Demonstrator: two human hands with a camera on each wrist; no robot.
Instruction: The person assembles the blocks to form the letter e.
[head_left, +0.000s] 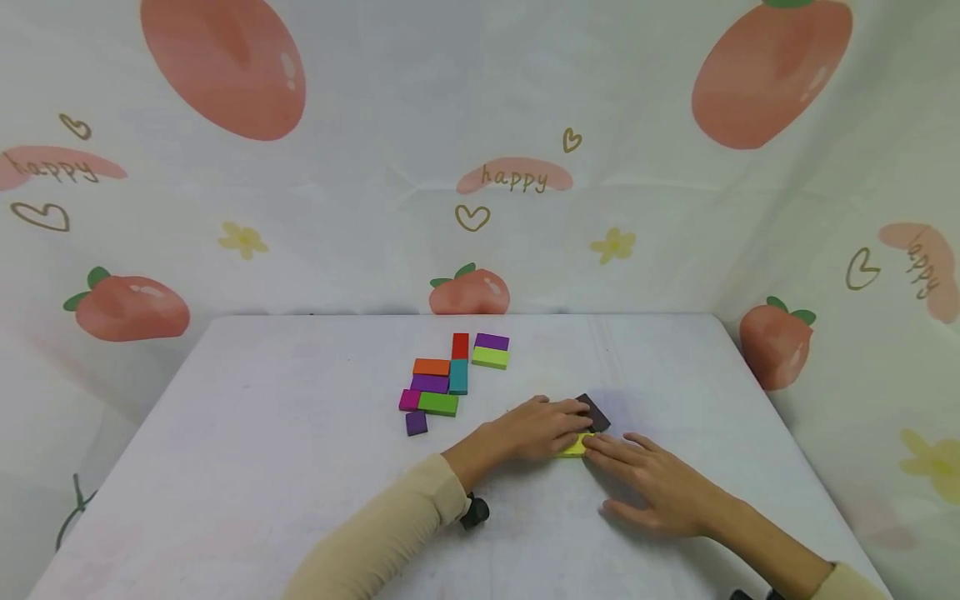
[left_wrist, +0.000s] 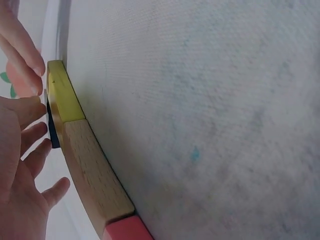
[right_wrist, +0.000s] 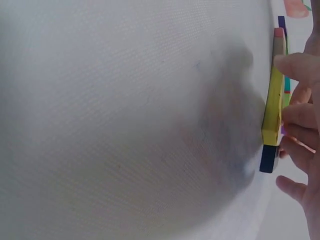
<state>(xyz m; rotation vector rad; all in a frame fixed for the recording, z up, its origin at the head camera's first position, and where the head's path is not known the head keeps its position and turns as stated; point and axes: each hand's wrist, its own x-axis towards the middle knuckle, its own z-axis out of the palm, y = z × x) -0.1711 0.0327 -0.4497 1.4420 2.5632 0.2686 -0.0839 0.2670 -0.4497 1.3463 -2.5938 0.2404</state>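
A yellow block (head_left: 573, 447) lies flat on the table between the two hands. My left hand (head_left: 536, 429) rests over the blocks from the left, fingers loosely extended. Fingertips of my right hand (head_left: 656, 487) touch the yellow block's right end, the fingers nearly straight. Just behind it a black block (head_left: 595, 412) lies at a slant, partly covered by the left fingers. In the left wrist view a plain wooden block (left_wrist: 97, 170) and a pink block (left_wrist: 127, 230) continue the row from the yellow one; the left hand hides them in the head view.
Left of the hands lies a cluster of coloured blocks, among them red (head_left: 461, 346), teal (head_left: 458, 377), orange (head_left: 432, 367), green (head_left: 438, 404) and dark purple (head_left: 416, 423). A purple block (head_left: 492, 341) and a lime block (head_left: 490, 358) lie together behind. A patterned cloth (head_left: 360, 233) hangs at the back.
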